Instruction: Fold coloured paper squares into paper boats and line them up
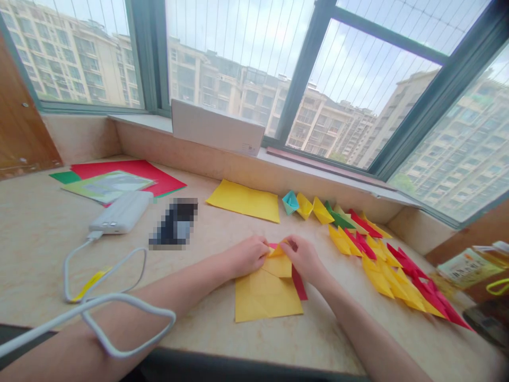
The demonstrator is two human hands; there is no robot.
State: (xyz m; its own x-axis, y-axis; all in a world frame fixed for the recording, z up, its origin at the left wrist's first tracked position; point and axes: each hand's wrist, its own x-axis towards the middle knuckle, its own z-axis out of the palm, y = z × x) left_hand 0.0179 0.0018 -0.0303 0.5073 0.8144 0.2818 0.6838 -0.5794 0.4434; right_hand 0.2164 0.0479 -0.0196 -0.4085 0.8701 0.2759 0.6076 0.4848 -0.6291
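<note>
Near the front middle of the table lies a yellow sheet of paper [268, 300], partly folded and creased. My left hand [249, 255] pinches the upper left of its folded part. With bent fingers my right hand [303, 257] grips the upper right, where a yellow flap stands up between both hands. A squared folded section [281, 267] shows just below the fingers. Red paper [299, 284] peeks out under the yellow sheet on the right. The fingertips partly cover the top fold.
Rows of folded paper boats [377, 265] in yellow, red, green and blue stand at right. Behind my hands lies yellow paper [246, 201]. At left are a white power bank [122, 212], its looping cable [127, 300] over my left forearm, a blurred-out dark object [175, 225] and red sheets [159, 178].
</note>
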